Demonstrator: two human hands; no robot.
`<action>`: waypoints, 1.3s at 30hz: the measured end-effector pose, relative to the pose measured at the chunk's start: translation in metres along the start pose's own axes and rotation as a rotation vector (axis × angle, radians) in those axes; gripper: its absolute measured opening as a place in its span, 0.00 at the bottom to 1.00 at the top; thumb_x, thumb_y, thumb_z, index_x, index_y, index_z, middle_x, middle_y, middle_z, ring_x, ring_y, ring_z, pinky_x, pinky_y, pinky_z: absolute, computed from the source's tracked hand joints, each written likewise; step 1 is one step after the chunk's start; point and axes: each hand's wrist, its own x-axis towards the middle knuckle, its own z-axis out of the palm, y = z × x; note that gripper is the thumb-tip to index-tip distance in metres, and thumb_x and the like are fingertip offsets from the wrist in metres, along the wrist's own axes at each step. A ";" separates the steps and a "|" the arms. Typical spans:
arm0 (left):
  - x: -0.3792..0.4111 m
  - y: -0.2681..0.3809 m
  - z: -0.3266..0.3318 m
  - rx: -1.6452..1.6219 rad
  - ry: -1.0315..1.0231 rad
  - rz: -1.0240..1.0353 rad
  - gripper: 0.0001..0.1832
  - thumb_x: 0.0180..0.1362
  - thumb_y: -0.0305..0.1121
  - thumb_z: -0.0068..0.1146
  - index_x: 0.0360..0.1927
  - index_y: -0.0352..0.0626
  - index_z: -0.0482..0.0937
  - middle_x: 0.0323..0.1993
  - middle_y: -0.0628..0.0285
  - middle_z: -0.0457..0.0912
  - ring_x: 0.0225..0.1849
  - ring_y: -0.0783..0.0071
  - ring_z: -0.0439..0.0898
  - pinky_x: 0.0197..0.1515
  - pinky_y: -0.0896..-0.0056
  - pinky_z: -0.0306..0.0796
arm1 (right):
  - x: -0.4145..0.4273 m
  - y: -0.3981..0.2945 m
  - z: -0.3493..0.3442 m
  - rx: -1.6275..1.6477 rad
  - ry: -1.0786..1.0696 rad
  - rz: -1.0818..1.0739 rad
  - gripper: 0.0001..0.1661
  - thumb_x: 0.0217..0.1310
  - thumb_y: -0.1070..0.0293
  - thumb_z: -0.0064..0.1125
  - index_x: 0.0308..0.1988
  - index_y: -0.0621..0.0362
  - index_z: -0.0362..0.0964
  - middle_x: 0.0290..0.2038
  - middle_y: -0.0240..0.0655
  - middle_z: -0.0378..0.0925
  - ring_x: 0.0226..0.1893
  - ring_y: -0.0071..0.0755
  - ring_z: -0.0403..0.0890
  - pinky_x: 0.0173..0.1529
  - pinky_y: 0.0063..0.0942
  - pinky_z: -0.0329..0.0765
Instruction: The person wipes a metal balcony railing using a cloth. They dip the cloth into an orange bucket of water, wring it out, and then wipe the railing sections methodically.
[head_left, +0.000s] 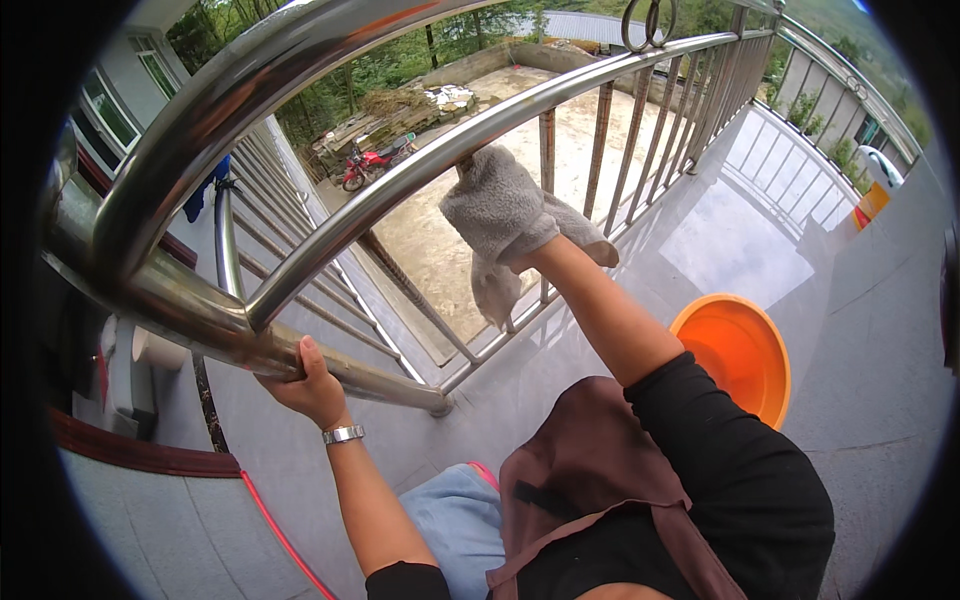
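My left hand (311, 386) is closed around the thick stainless steel post (375, 379) of a balcony railing, below its joint with the middle rail (420, 176). A grey terry cloth (499, 206) is wrapped over my right hand (510, 217), which grips an upright baluster just under that rail; the fingers are hidden by the cloth. Ends of the cloth hang down beside the balusters (547, 150). The curved top handrail (225, 90) passes above both hands.
An orange plastic basin (739, 352) stands on the grey tiled floor (862, 360) to my right. A red hose (277, 525) lies at lower left. An orange and white object (874, 199) is at far right. Beyond the railing, a red motorcycle (375, 161) stands in a concrete yard below.
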 end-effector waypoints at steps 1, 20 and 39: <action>0.000 -0.002 0.002 -0.038 -0.015 -0.028 0.38 0.48 0.34 0.60 0.59 0.28 0.55 0.52 0.47 0.67 0.49 0.61 0.71 0.52 0.62 0.67 | 0.016 0.000 0.001 -0.171 0.046 -0.122 0.10 0.48 0.61 0.52 0.29 0.56 0.72 0.31 0.46 0.76 0.35 0.52 0.75 0.40 0.41 0.71; -0.001 -0.002 0.001 0.028 -0.025 -0.054 0.26 0.49 0.41 0.54 0.47 0.31 0.66 0.38 0.51 0.76 0.40 0.68 0.77 0.40 0.68 0.74 | -0.111 0.223 0.198 0.048 -0.156 -0.220 0.09 0.47 0.66 0.50 0.23 0.60 0.68 0.23 0.48 0.70 0.27 0.52 0.72 0.34 0.42 0.71; -0.004 -0.016 -0.004 -0.018 0.027 0.010 0.37 0.47 0.35 0.60 0.57 0.28 0.55 0.51 0.50 0.67 0.50 0.64 0.69 0.54 0.65 0.65 | -0.115 0.194 0.132 -0.419 -0.843 -0.184 0.15 0.55 0.60 0.45 0.28 0.55 0.75 0.27 0.41 0.78 0.31 0.45 0.79 0.34 0.41 0.74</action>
